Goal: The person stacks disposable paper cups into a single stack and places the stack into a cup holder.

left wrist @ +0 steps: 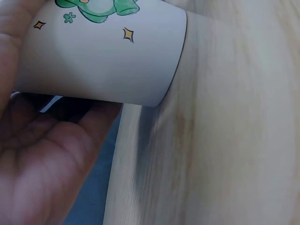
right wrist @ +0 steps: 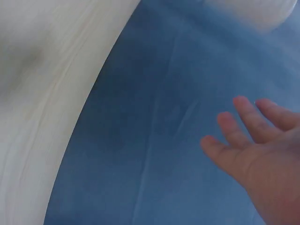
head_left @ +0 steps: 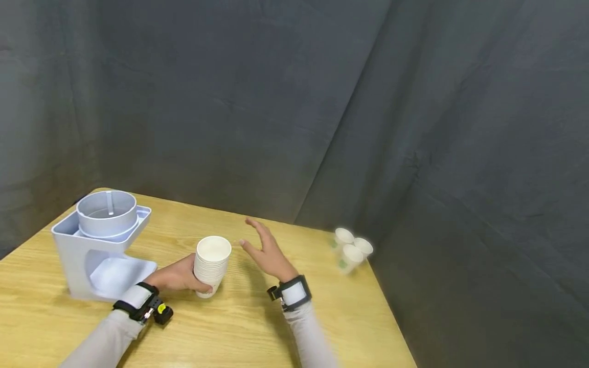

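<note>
A nested stack of white paper cups (head_left: 211,263) is gripped by my left hand (head_left: 184,273), thumb on the near side, mouths facing up. In the left wrist view the bottom cup (left wrist: 108,56) carries a green cartoon print and small yellow stars, and its base is close over the wooden table. My right hand (head_left: 271,253) is held in the air to the right of the stack, apart from it. Its fingers are spread and nothing is in them, as the right wrist view of the hand (right wrist: 262,150) also shows.
At the left stands a pale white-lilac machine (head_left: 78,255) with a round tub (head_left: 108,225) on top and a lower shelf. Three paper cups (head_left: 352,255) stand together near the table's right edge. A dark grey curtain (head_left: 230,102) hangs behind the wooden table (head_left: 221,337).
</note>
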Available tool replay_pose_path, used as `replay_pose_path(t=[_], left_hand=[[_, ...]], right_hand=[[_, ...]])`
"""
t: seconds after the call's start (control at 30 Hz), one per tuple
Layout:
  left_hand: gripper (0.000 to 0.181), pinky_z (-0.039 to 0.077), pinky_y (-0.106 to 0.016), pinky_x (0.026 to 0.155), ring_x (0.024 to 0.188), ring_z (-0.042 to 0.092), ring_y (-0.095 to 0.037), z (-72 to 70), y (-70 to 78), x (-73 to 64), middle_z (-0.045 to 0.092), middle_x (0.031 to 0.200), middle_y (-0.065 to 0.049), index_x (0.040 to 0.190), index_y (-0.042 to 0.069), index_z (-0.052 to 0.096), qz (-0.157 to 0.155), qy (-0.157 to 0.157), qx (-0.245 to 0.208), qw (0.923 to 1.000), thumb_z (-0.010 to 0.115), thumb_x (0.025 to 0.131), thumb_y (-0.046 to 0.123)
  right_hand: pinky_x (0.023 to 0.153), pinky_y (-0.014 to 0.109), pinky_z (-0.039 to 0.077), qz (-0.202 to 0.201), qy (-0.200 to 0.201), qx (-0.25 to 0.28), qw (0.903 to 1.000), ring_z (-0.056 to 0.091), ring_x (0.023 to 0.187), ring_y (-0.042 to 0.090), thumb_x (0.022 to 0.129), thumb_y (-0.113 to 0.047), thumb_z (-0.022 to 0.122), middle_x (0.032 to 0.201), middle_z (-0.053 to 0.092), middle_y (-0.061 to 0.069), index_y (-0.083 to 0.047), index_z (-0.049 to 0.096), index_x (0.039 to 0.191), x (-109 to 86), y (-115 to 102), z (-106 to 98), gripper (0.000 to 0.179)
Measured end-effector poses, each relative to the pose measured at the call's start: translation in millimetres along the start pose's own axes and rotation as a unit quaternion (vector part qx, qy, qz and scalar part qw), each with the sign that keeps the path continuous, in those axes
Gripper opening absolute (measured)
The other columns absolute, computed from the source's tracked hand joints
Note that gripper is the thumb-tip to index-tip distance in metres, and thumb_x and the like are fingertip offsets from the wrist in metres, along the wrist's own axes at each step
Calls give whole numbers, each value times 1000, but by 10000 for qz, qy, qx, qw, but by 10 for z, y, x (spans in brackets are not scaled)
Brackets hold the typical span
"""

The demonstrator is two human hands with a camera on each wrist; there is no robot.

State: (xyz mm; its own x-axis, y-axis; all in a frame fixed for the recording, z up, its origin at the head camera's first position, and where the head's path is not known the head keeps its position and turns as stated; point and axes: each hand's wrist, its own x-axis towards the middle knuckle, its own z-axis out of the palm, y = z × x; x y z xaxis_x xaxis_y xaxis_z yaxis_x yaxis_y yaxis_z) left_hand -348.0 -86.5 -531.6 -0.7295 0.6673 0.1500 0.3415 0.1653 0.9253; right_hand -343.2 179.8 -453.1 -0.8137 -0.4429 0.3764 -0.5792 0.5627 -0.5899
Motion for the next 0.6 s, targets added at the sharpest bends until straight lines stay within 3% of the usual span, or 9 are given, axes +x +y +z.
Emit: replay_pose_path(t=[0.13,0.3,0.43,0.6], left_hand=[[78,47,-37,96,111,60,-19,11,-9,1,63,123,-16,138,-6,43,103,45,38,9999,87,76,11],[77,45,-40,97,112,59,-22,41,-8,22,63,123,-16,138,-6,44,143,16,-21,9999,87,76,11],[77,45,-43,98,113,59,-25,51,-12,37,63,124,-17,138,-7,43,165,19,-24,9999,87,76,11],[79,45,-40,98,114,59,-23,57,-15,39,62,125,-16,138,-5,43,84,54,97,9999,88,76,12]], right_hand=[[116,56,32,394,505,-376,9972,37,145,34,102,-33,59,156,42,13,-12,34,157,-86,384,-232,63],[116,58,31,745,1280,-714,9864,35,142,38,98,-19,62,149,44,19,-4,44,150,-255,811,-496,57],[115,59,29,1212,1877,-1292,9661,34,139,40,94,-21,63,146,46,22,-2,49,145,-393,1102,-741,56],[117,63,10,2137,2007,-1785,9393,24,142,46,93,-32,63,150,41,25,-4,50,146,-618,1347,-1086,61]])
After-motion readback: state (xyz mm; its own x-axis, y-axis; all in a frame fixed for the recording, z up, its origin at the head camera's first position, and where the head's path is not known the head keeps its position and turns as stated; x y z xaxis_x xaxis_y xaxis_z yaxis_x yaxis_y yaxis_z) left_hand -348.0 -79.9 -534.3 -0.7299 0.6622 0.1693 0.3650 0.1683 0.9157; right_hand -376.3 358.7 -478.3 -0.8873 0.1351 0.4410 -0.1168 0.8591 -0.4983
